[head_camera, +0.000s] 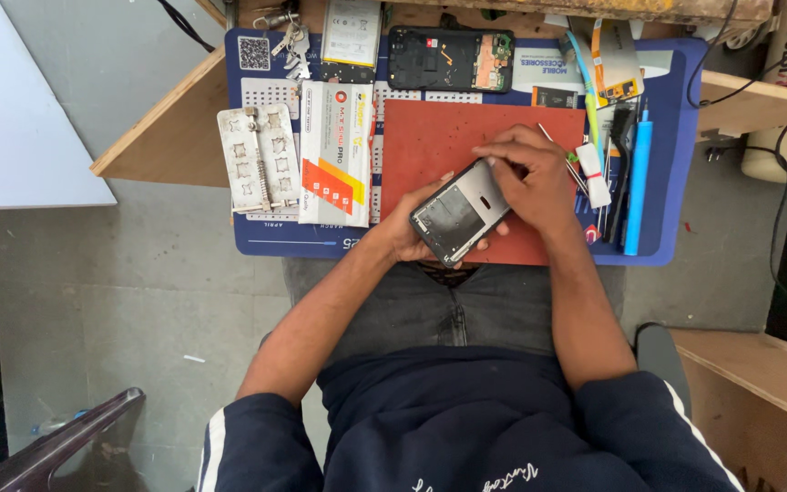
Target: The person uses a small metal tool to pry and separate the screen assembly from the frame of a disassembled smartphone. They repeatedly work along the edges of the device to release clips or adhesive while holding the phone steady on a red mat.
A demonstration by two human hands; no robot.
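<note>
- The left hand cradles a phone frame from beneath, its fingers curled up around the lower and far edges so that the tips show along the frame's rim.
- The phone frame is a grey, opened shell, tilted with its top end toward 1 o'clock; it sits over the near edge of a red work mat, close to the middle of the view.
- The right hand rests on the frame's upper end at 1 o'clock from its middle, fingers bunched together and bent down onto it; whether they pinch a small tool there I cannot tell.
- The red mat lies on a larger blue bench mat.
- At 9 o'clock from the hands stands a white and orange box, and just beyond it at 9 o'clock a metal clamp fixture.
- At 12 o'clock lies a dark opened phone body with its green board showing.
- At 3 o'clock from the right hand lie a blue pen-shaped tool and other slim tools beside it.
- A bunch of keys lies at 11 o'clock, near the mat's far corner.
</note>
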